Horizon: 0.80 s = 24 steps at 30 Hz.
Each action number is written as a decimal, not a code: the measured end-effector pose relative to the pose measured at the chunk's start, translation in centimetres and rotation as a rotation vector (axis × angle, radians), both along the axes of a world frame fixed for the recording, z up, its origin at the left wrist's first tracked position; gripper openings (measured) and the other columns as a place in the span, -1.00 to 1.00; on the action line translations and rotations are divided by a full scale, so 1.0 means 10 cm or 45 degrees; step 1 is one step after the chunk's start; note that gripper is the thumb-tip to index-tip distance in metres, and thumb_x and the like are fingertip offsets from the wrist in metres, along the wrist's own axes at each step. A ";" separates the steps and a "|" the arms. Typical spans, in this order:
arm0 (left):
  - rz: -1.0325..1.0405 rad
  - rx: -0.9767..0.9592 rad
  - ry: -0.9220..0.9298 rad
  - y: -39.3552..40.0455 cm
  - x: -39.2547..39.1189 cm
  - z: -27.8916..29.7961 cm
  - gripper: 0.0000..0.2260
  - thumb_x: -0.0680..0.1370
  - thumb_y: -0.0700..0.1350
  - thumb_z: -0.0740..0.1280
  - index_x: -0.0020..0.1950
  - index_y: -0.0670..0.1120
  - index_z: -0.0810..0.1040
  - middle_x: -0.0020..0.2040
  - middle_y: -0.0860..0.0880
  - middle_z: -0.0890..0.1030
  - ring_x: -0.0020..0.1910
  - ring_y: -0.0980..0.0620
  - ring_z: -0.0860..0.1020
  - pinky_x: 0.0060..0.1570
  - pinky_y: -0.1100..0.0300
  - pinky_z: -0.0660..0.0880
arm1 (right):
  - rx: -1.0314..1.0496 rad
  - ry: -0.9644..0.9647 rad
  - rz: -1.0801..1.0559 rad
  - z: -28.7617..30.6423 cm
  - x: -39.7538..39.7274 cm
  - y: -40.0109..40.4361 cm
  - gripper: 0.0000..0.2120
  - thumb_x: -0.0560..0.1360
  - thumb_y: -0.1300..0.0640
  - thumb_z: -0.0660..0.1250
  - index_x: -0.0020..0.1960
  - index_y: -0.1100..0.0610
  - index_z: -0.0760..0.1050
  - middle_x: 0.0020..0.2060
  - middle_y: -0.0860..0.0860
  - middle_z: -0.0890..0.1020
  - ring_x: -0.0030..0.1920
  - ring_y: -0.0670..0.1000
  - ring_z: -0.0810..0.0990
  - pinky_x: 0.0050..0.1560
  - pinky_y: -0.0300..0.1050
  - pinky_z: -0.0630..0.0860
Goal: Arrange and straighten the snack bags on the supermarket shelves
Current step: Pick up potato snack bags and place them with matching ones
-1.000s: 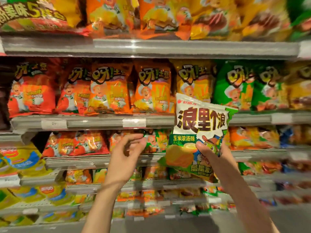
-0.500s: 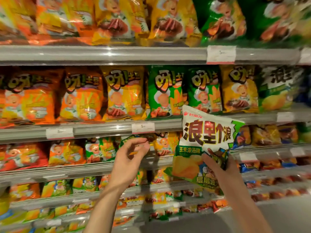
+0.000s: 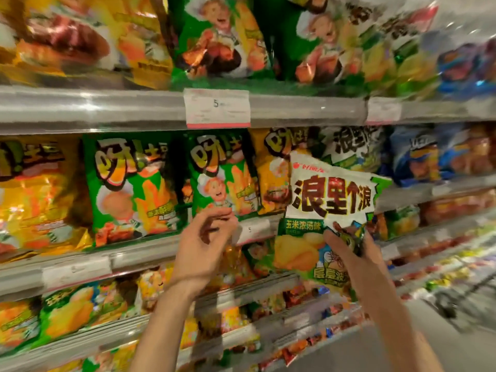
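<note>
One white-and-green snack bag (image 3: 328,208) is riding in front of the shelf (image 3: 150,245), the right hand (image 3: 351,245) pinching its lower edge. Beside it, the left hand (image 3: 204,245) is hovering loosely curled, holding nothing. Pinched so low, the bag risks flopping or slipping.

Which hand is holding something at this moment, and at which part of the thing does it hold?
The right hand grips the white and green snack bag at its lower right part. The left hand holds nothing; its fingers are loosely curled in front of the shelf.
</note>
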<state>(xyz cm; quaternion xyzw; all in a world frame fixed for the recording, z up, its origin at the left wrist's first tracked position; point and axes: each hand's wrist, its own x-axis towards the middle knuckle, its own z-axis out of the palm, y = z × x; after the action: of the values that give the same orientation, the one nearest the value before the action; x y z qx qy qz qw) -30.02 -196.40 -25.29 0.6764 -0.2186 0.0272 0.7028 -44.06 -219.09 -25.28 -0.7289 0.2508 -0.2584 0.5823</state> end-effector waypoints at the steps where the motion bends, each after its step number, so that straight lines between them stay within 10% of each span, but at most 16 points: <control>1: 0.000 0.001 -0.022 -0.13 0.02 0.03 -0.91 0.56 -0.22 0.47 0.05 -0.12 0.65 -0.03 -0.01 0.72 -0.07 0.15 0.65 -0.07 0.36 0.54 | -0.027 -0.012 0.006 0.02 0.02 -0.12 -0.33 0.27 -0.42 0.49 0.31 -0.21 0.50 0.12 -0.14 0.69 0.16 0.01 0.65 0.25 0.15 0.56; 8: 0.012 0.081 -0.116 -0.75 0.01 0.19 -0.82 0.53 -0.05 0.43 0.09 -0.07 0.64 -0.07 -0.02 0.69 -0.07 0.15 0.64 -0.05 0.38 0.52 | 0.093 -0.109 0.054 0.09 0.16 -0.86 -0.44 0.16 -0.44 0.55 0.12 -0.40 0.55 0.13 -0.12 0.70 0.17 0.07 0.67 0.26 0.18 0.56; 24: 0.495 0.319 -0.320 -2.43 -0.36 0.36 -0.76 0.59 0.03 0.40 0.24 0.05 0.58 0.13 0.09 0.63 0.11 0.18 0.60 0.13 0.16 0.56 | 0.131 -0.018 0.517 0.41 0.23 -2.93 -0.54 0.28 -0.21 0.44 0.15 -0.13 0.55 -0.11 -0.02 0.77 -0.12 0.03 0.76 -0.09 -0.03 0.65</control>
<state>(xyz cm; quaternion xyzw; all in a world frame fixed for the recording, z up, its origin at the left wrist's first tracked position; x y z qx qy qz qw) -33.65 -220.70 -21.66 0.7787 -0.1719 0.2182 0.5626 -41.76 -248.43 -21.20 -0.7318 0.1075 -0.1277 0.6608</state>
